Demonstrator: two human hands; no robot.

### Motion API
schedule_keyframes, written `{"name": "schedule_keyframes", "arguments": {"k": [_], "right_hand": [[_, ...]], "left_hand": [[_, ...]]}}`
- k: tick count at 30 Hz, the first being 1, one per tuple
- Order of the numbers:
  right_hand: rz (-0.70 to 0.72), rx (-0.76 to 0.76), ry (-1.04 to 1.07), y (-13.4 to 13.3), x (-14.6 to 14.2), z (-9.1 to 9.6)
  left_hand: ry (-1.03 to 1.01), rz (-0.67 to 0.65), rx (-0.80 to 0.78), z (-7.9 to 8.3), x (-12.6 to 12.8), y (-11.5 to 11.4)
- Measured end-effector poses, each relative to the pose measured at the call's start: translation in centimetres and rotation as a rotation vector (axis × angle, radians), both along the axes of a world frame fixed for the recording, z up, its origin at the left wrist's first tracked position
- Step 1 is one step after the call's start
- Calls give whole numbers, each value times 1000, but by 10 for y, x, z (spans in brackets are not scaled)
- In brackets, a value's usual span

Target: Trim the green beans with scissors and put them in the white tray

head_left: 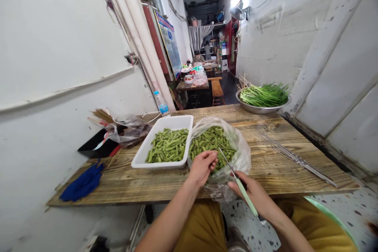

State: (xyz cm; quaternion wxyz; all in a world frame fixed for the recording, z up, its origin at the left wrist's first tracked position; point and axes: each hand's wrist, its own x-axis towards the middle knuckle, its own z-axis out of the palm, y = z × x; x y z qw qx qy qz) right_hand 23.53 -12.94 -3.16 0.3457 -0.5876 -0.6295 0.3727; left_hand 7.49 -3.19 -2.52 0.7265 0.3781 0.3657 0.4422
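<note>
My left hand (203,167) is above a clear plastic bag (243,153) of green soybean pods (211,141), thumb and fingers pinched together. Whatever may be between the fingertips is too small to make out. In my right hand (255,193) is a pair of scissors (243,195) with pale green handles, the narrow metal tips pointing up and left over the pods. A white plastic tray (162,164) stands against the bag's left side, holding more green pods (168,147).
Metal skewers (298,159) lie at right on the wooden table (124,183). Behind them stands a metal bowl (265,109) of green stalks (265,94). Leftward are a blue cloth (82,183), a black box (94,143) and a water bottle (162,104). Someone (197,58) sits in the background.
</note>
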Motion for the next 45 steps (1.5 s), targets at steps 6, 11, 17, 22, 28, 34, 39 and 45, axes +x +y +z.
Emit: {"name": "schedule_keyframes", "arguments": {"k": [6, 11, 17, 22, 28, 34, 39, 45], "right_hand": [[-20, 20, -100, 1, 0, 9], [-39, 27, -235, 3, 2, 7], [-39, 47, -308, 2, 3, 5], [44, 80, -298, 1, 3, 12], [70, 124, -406, 1, 6, 18], [52, 96, -333, 8, 5, 3], [-219, 6, -258, 0, 19, -24], [-313, -50, -175, -56, 47, -30]], "left_hand": [[210, 4, 161, -4, 0, -3], [325, 9, 275, -6, -1, -3], [424, -75, 321, -2, -7, -2], [403, -152, 283, 5, -13, -4], [419, -187, 329, 7, -22, -4], [415, -132, 279, -5, -22, -3], [752, 329, 623, 10, -61, 25], [1231, 661, 989, 34, -126, 36]]}}
